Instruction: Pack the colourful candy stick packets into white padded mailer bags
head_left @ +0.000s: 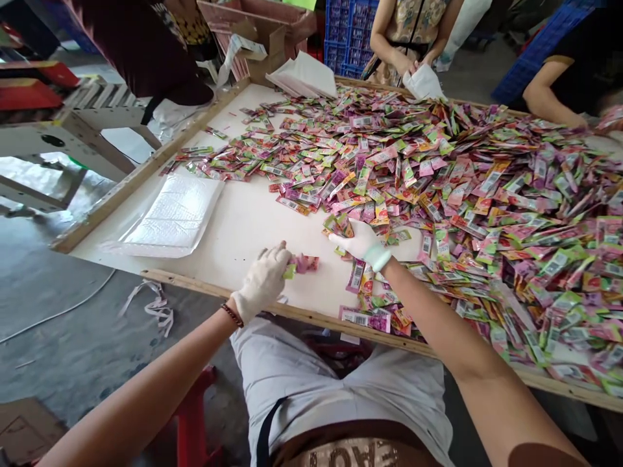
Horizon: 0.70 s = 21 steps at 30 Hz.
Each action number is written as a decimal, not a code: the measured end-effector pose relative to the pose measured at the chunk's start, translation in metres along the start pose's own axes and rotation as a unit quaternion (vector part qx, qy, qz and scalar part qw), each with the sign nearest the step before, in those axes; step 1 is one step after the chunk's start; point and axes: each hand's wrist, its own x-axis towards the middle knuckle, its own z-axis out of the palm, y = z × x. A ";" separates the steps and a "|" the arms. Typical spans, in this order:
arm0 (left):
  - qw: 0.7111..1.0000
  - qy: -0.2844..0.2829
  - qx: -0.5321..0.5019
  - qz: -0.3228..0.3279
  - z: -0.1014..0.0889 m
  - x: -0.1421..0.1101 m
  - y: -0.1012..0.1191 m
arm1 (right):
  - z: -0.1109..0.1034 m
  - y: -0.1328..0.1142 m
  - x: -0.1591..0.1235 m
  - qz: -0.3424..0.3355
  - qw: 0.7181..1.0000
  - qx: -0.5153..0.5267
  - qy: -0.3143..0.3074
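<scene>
Packets (pixel 307 263) handled near front edge of counter (pixel 238 220).
Some are clamped in right hand (pixel 363 245); others are touched by left hand (pixel 263 277), grip unclear; hands apart. Pile (pixel 462 175) spread toward far and right edges.

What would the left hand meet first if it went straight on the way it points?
Probably the packet pile, at its near edge: the left hand points across bare table, with a few packets beside its fingers. Depth is unclear.

Sachets (pixel 487 185) lie across the right and rear of the table (pixel 238 224). A padded mailer (pixel 178 211) lies at its left. Plastic crates (pixel 337 26) stand behind it.
</scene>
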 end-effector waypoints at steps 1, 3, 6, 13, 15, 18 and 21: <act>0.999 0.026 -0.024 -0.033 -0.006 -0.003 -0.007 | 0.007 -0.006 0.005 -0.004 1.000 -0.016 -0.017; 0.990 0.087 -0.069 -0.090 -0.019 -0.002 -0.026 | 0.024 -0.019 0.013 -0.028 0.996 -0.058 -0.059; 0.972 0.142 -0.129 -0.137 -0.031 0.008 -0.049 | 0.058 -0.033 0.020 -0.062 0.987 -0.090 -0.115; 0.976 0.032 -0.214 -0.009 -0.014 0.004 -0.031 | 0.101 -0.037 0.034 -0.076 0.936 -0.214 -0.268; 0.987 -0.034 -0.148 0.052 -0.005 0.003 -0.020 | 0.096 -0.036 0.039 -0.080 0.935 -0.213 -0.271; 0.992 -0.094 -0.035 0.079 0.005 0.011 -0.009 | 0.089 -0.034 0.040 -0.088 0.935 -0.223 -0.260; 0.990 -0.105 0.049 0.075 0.010 0.020 -0.003 | 0.086 -0.034 0.048 -0.102 0.946 -0.215 -0.220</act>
